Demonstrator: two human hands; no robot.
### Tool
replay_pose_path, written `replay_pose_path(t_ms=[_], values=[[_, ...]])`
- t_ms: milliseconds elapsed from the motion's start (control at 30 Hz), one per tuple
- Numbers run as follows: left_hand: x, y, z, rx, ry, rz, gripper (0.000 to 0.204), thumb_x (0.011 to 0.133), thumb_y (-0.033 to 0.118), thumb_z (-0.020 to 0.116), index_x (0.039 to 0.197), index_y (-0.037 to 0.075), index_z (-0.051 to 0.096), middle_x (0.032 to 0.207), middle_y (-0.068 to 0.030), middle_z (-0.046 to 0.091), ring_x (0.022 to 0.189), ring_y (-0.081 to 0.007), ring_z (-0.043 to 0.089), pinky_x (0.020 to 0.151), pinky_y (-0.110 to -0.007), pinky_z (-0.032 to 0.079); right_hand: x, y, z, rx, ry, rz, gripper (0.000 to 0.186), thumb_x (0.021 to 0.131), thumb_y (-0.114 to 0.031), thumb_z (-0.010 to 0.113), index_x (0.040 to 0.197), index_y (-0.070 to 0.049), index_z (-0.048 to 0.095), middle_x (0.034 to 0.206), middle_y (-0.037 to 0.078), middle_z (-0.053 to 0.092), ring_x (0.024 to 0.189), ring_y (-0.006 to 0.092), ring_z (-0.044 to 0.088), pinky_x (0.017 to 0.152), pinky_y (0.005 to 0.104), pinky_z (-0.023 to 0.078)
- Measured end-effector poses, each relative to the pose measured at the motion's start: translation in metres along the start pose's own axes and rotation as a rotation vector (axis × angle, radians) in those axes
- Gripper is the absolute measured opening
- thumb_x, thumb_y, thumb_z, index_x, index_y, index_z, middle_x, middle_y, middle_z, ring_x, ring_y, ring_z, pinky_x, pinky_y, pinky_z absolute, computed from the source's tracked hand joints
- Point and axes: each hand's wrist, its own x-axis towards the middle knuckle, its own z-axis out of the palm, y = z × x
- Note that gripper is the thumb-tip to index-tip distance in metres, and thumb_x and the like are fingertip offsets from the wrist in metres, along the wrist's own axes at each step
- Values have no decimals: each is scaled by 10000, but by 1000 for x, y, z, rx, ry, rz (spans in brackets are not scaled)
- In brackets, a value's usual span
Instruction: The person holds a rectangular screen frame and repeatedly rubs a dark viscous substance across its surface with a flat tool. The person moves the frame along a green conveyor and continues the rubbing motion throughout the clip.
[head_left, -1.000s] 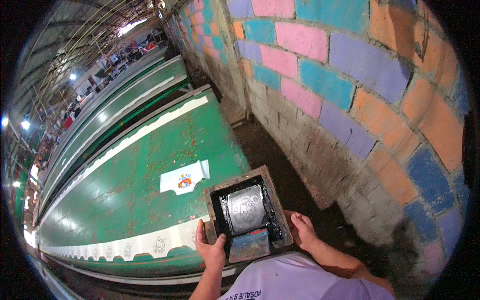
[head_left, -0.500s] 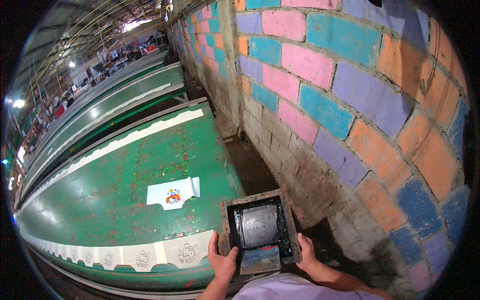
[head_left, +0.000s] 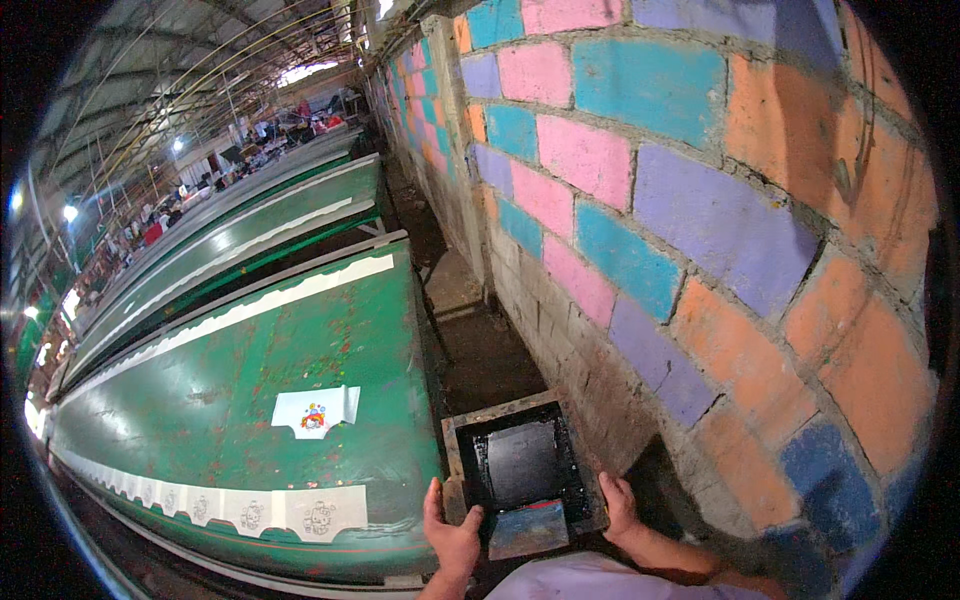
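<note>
A wooden-edged screen printing frame (head_left: 500, 409) with dark ink around its mesh is held low before me, off the right end of the green table. My left hand (head_left: 455, 532) grips its left side, thumb over the rim. My right hand (head_left: 622, 512) is closed against its right side, with the fingers partly hidden. A flat squeegee (head_left: 528, 528), bluish and stained, lies across the near end of the frame. On the table, to the left, lies a white cloth piece (head_left: 290, 411) with a colourful cartoon print.
The long green table (head_left: 230, 390) stretches left. Along its near edge runs a row of white cut pieces (head_left: 345, 508) with outline drawings; a white strip (head_left: 370, 268) follows its far edge. More tables stand beyond. A painted block wall (head_left: 640, 260) rises at right, beside a narrow dark passage (head_left: 485, 350).
My view and the frame have shifted right relative to the table, so a gap now shows between the table's end and the frame. Both hands keep their hold.
</note>
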Motion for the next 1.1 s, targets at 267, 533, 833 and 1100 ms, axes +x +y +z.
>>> replay_pose_path(t_ms=[267, 533, 833, 1100], values=[[-15, 3, 75, 20, 75, 45, 995, 826, -104, 887, 1712, -17, 441, 1614, -185, 606, 1465, -278, 601, 1253, -409, 470, 61, -44, -51, -24, -1, 31, 324, 1148, -401, 693, 1162, -89, 781, 1104, 51, 773, 1012, 200, 744, 887, 415, 613], [42, -14, 64, -43, 307, 2, 985, 814, -106, 845, 1706, -34, 435, 1661, -202, 554, 1527, -312, 547, 1304, -451, 411, 145, -50, 23, -453, -246, -141, 482, 1121, -500, 723, 1147, -23, 792, 1111, 37, 728, 1113, 191, 632, 1052, 377, 476], [139, -32, 78, -138, 581, 4, 1001, 796, -164, 783, 1721, 4, 438, 1679, -198, 537, 1497, -324, 575, 1276, -459, 458, 265, -89, 142, -314, -702, 72, 345, 1201, -364, 613, 1199, -39, 730, 1058, -10, 739, 948, 91, 660, 853, 293, 544], [231, -5, 83, -16, 604, -67, 938, 885, 46, 934, 1708, -6, 489, 1609, -219, 617, 1464, -325, 593, 1269, -461, 441, 345, -95, 226, -290, -592, 147, 327, 1200, -296, 594, 1136, -20, 756, 1033, -9, 749, 972, 107, 656, 907, 327, 540]])
